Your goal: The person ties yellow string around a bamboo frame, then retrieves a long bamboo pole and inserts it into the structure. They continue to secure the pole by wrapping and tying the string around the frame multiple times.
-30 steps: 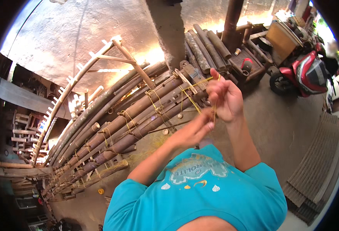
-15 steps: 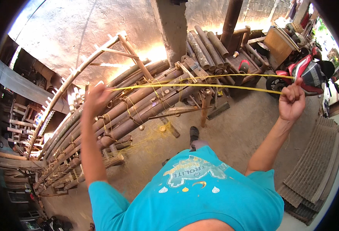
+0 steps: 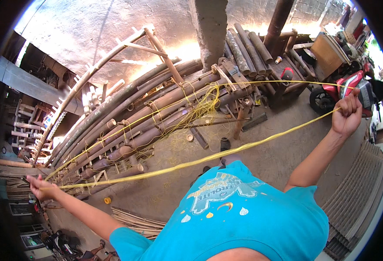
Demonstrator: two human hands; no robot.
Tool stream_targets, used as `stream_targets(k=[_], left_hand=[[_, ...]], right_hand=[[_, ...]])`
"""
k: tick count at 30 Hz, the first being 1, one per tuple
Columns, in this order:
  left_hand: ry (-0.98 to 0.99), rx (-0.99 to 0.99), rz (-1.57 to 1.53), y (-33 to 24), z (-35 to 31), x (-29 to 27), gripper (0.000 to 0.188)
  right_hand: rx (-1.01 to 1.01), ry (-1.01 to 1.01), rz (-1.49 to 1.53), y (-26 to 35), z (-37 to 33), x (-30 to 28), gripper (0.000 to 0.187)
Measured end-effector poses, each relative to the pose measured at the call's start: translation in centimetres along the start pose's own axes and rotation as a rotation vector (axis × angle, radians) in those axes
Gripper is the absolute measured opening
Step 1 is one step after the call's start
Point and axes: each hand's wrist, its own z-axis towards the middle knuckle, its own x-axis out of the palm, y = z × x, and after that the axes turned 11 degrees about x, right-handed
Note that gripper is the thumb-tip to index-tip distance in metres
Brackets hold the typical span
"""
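My arms are spread wide, with yellow twine [image 3: 226,153] stretched between my two hands in a slightly sagging line across my front. At the far left my left hand [image 3: 42,188] is closed on one end of this span. My right hand [image 3: 348,114] is raised at the right, fingers curled round the other end. A thinner strand runs from the right hand back to a loose yellow tangle [image 3: 206,103] lying over the bamboo poles [image 3: 156,104]. Another strand follows the poles from the tangle toward my left hand. Several poles carry yellow ties.
A concrete pillar [image 3: 209,32] stands behind the poles. Short bamboo lengths [image 3: 248,50] lean beside it. A red motorcycle [image 3: 350,87] is parked beyond my right hand. Corrugated sheets [image 3: 352,195] are stacked at the right. Thin strips [image 3: 137,222] and a yellow roll [image 3: 108,200] lie on the floor.
My left hand has swung far outward and down to the left, lengthening the twine span. The right hand stays raised, slightly farther right. A yellow tangle now shows over the poles.
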Motion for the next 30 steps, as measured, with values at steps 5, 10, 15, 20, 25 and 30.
stream_targets(k=[5,10,15,20,25,30], left_hand=[[-0.092,0.741,0.544,3.3,7.7,3.8,0.042],[0.067,0.398,0.636,2.7,10.6,10.2,0.052],[-0.362,-0.125,0.287,-2.0,13.6,12.2,0.053],[-0.177,-0.435,0.096,6.9,21.4,8.2,0.038],[1.651,0.580,0.704,3.7,-5.8,10.0,0.046],[2.344,0.420,-0.409,-13.8,-35.8,4.3,0.066]], right_hand=[[0.033,-0.016,0.026,2.6,3.0,-3.6,0.029],[0.010,-0.021,-0.025,3.0,2.4,-4.9,0.030],[-0.013,-0.111,-0.169,2.4,-0.2,-1.1,0.030],[-0.148,-0.524,-0.342,5.8,-4.7,-6.6,0.031],[-0.128,-1.031,-0.564,5.4,-10.9,-8.9,0.026],[-0.105,-1.293,-0.754,4.6,-11.4,-11.2,0.024]])
